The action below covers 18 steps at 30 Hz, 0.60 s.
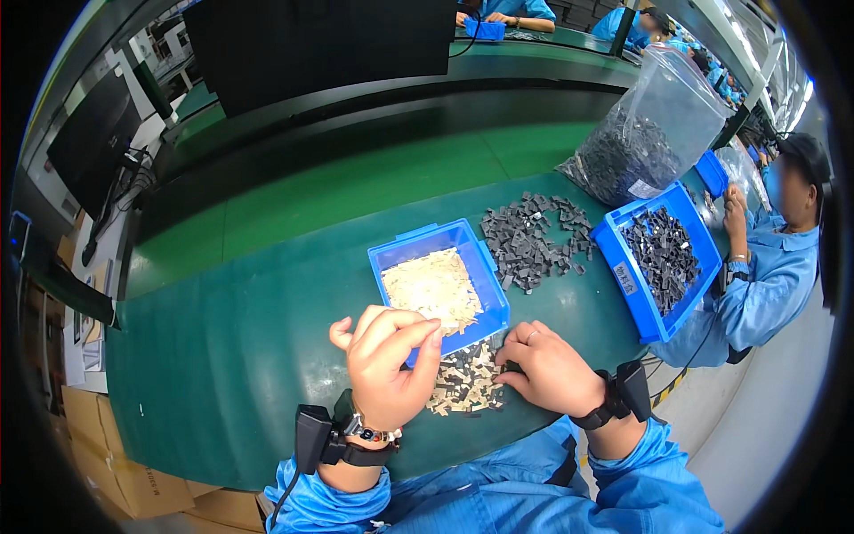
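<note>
My left hand (387, 367) is raised at the near edge of a blue bin (500, 313) of small pale cream pieces (431, 287). Its thumb and index fingertips meet in a pinch; whatever lies between them is too small to make out. Below the bin, a mixed heap of small cream and black pieces (464, 384) lies on the green table. My right hand (550, 369) rests at the right side of this heap, fingers bent together and touching its edge. Its fingertips are partly hidden, so I cannot tell what they pinch. Both wrists wear black strapped devices.
Loose dark grey pieces (525, 245) are spread beyond the bin. To the right stand a blue tray (654, 331) of black pieces and a large clear bag (636, 147) of dark pieces. A co-worker (765, 258) sits at the right. A black monitor (320, 49) stands at the back.
</note>
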Each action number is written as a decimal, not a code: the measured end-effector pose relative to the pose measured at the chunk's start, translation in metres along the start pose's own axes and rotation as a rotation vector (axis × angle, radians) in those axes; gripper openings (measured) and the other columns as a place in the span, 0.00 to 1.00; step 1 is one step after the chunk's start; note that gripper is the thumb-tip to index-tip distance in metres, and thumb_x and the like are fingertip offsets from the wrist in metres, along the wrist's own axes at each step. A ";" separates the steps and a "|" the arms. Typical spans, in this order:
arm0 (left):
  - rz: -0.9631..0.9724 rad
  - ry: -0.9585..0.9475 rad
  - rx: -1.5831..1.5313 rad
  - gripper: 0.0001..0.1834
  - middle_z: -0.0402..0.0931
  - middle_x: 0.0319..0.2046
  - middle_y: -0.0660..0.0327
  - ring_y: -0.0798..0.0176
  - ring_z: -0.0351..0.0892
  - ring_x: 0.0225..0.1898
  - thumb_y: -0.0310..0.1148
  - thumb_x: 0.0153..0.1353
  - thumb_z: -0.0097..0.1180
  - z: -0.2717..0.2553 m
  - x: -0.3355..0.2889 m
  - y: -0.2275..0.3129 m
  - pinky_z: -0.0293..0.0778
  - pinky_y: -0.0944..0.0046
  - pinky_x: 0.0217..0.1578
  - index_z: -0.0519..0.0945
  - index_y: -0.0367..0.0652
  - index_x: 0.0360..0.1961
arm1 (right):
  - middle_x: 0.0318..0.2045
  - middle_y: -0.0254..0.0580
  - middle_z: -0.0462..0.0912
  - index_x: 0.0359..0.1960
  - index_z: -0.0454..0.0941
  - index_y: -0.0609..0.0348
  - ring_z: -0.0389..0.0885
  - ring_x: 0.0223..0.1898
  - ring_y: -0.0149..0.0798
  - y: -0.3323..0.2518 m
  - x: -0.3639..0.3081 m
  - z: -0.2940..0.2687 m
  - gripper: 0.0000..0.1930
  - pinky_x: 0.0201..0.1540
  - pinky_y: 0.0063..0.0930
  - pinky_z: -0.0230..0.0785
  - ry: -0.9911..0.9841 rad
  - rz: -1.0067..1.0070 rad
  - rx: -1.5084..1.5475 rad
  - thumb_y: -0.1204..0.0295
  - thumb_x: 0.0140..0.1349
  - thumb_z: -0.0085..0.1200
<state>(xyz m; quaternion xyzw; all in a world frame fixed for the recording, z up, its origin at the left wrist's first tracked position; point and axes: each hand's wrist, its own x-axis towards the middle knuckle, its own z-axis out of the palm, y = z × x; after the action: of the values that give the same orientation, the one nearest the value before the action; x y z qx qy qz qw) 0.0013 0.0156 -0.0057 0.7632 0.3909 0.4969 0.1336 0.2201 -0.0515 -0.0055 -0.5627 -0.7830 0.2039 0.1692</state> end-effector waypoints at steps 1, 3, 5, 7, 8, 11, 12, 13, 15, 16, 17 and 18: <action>0.006 -0.008 -0.009 0.04 0.81 0.29 0.67 0.65 0.77 0.34 0.25 0.53 0.65 0.000 0.000 0.000 0.53 0.57 0.51 0.85 0.46 0.30 | 0.36 0.41 0.76 0.37 0.83 0.58 0.74 0.41 0.48 0.003 0.000 0.000 0.10 0.49 0.37 0.69 0.000 0.002 -0.001 0.70 0.54 0.65; 0.011 -0.015 -0.017 0.04 0.81 0.29 0.68 0.65 0.77 0.34 0.25 0.53 0.65 0.000 0.000 0.001 0.53 0.57 0.51 0.85 0.47 0.30 | 0.31 0.42 0.80 0.34 0.84 0.58 0.78 0.37 0.48 0.009 0.001 0.000 0.08 0.43 0.37 0.71 0.027 -0.004 0.051 0.71 0.54 0.65; 0.008 -0.019 -0.022 0.04 0.81 0.29 0.68 0.66 0.77 0.34 0.25 0.52 0.65 0.000 -0.001 0.000 0.52 0.56 0.52 0.85 0.48 0.30 | 0.28 0.43 0.82 0.33 0.84 0.58 0.80 0.33 0.48 0.008 0.002 -0.006 0.07 0.39 0.37 0.72 -0.018 0.085 0.146 0.71 0.54 0.65; 0.007 -0.018 -0.030 0.04 0.80 0.28 0.70 0.67 0.76 0.33 0.27 0.52 0.66 0.001 0.000 0.000 0.50 0.55 0.52 0.85 0.49 0.29 | 0.23 0.47 0.84 0.31 0.85 0.60 0.83 0.24 0.47 0.011 0.001 -0.007 0.05 0.28 0.37 0.73 0.006 0.120 0.260 0.72 0.54 0.64; 0.008 -0.017 -0.037 0.04 0.80 0.28 0.72 0.68 0.76 0.33 0.28 0.51 0.67 0.002 0.000 -0.001 0.48 0.54 0.53 0.85 0.50 0.29 | 0.23 0.47 0.84 0.31 0.85 0.60 0.83 0.24 0.47 0.011 0.001 -0.009 0.05 0.28 0.37 0.73 0.006 0.119 0.258 0.72 0.54 0.64; 0.004 -0.032 -0.046 0.04 0.80 0.28 0.73 0.68 0.76 0.34 0.28 0.51 0.66 0.002 0.001 -0.001 0.48 0.54 0.53 0.85 0.51 0.29 | 0.24 0.47 0.85 0.32 0.85 0.60 0.84 0.25 0.44 0.007 0.001 -0.018 0.05 0.30 0.32 0.74 0.006 0.222 0.301 0.73 0.56 0.64; 0.004 -0.031 -0.045 0.04 0.80 0.28 0.73 0.68 0.76 0.34 0.28 0.51 0.66 0.002 0.000 -0.001 0.48 0.54 0.53 0.85 0.51 0.29 | 0.25 0.47 0.85 0.33 0.85 0.61 0.84 0.25 0.42 0.006 0.001 -0.020 0.05 0.30 0.31 0.74 0.012 0.242 0.359 0.74 0.56 0.64; 0.001 -0.049 -0.054 0.04 0.80 0.28 0.73 0.68 0.76 0.34 0.28 0.52 0.66 0.002 0.000 -0.001 0.48 0.53 0.53 0.85 0.51 0.29 | 0.25 0.47 0.85 0.33 0.85 0.62 0.85 0.25 0.40 0.004 0.002 -0.023 0.05 0.30 0.29 0.74 0.019 0.262 0.417 0.75 0.57 0.63; 0.001 -0.065 -0.060 0.04 0.79 0.28 0.73 0.69 0.76 0.34 0.29 0.52 0.66 0.001 0.001 0.000 0.47 0.53 0.53 0.85 0.51 0.29 | 0.25 0.46 0.86 0.34 0.85 0.63 0.85 0.25 0.38 0.000 0.003 -0.028 0.05 0.30 0.28 0.74 0.046 0.225 0.464 0.75 0.56 0.64; 0.017 -0.109 -0.059 0.04 0.80 0.29 0.72 0.68 0.77 0.34 0.28 0.52 0.65 -0.001 0.003 0.002 0.48 0.54 0.53 0.85 0.50 0.29 | 0.26 0.46 0.86 0.35 0.85 0.64 0.85 0.25 0.36 -0.002 0.004 -0.030 0.06 0.30 0.27 0.74 0.071 0.189 0.511 0.76 0.56 0.65; 0.033 -0.153 -0.057 0.04 0.81 0.29 0.70 0.67 0.77 0.34 0.27 0.53 0.65 -0.002 0.004 0.003 0.50 0.54 0.53 0.86 0.49 0.30 | 0.26 0.46 0.86 0.35 0.85 0.64 0.85 0.25 0.36 -0.004 0.006 -0.030 0.06 0.30 0.27 0.74 0.073 0.184 0.513 0.76 0.56 0.65; 0.038 -0.151 -0.052 0.04 0.81 0.29 0.70 0.67 0.77 0.34 0.27 0.53 0.65 -0.002 0.003 0.003 0.50 0.54 0.53 0.86 0.49 0.30 | 0.26 0.45 0.86 0.34 0.85 0.64 0.84 0.25 0.38 -0.008 0.009 -0.029 0.06 0.30 0.28 0.74 0.161 0.091 0.516 0.77 0.55 0.65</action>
<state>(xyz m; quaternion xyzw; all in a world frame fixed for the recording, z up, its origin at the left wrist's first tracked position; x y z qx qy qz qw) 0.0014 0.0155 -0.0008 0.8021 0.3521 0.4503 0.1731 0.2258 -0.0415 0.0240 -0.5502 -0.6630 0.3587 0.3591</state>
